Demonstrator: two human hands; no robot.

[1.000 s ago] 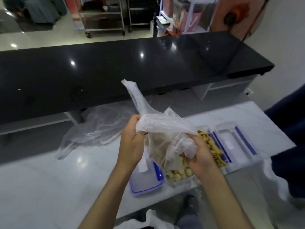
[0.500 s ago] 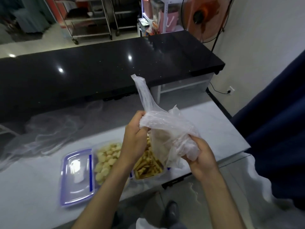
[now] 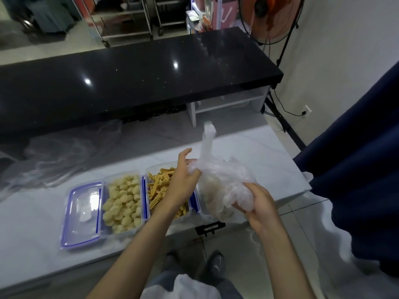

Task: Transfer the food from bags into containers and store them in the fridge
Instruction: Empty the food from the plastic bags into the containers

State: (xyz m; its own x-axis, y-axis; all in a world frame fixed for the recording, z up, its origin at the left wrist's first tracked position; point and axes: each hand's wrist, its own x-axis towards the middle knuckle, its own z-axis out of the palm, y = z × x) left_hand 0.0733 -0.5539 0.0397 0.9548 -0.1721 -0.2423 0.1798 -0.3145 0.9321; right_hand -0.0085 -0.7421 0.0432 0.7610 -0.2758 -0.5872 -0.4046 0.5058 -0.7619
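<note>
Hands: your left hand [image 3: 183, 182] and right hand [image 3: 258, 205] both grip the crumpled clear plastic food bag [image 3: 224, 184] above the white marble worktop [image 3: 248, 147].

White marble-look counter [image 3: 254, 147] in foreground, pale grey veins. Behind it, long glossy black stone bar top [image 3: 138, 83] with ceiling-light reflections, on white shelf base [image 3: 228, 104]. Orange standing fan [image 3: 272, 18] at far right corner, black cable to wall socket [image 3: 307, 109]. Plain white wall [image 3: 345, 50] on right. Dark navy curtain [image 3: 356, 158] at right edge. Metal wheeled racks [image 3: 125, 20] beyond. Pale glossy tiled floor [image 3: 237, 253].
</note>
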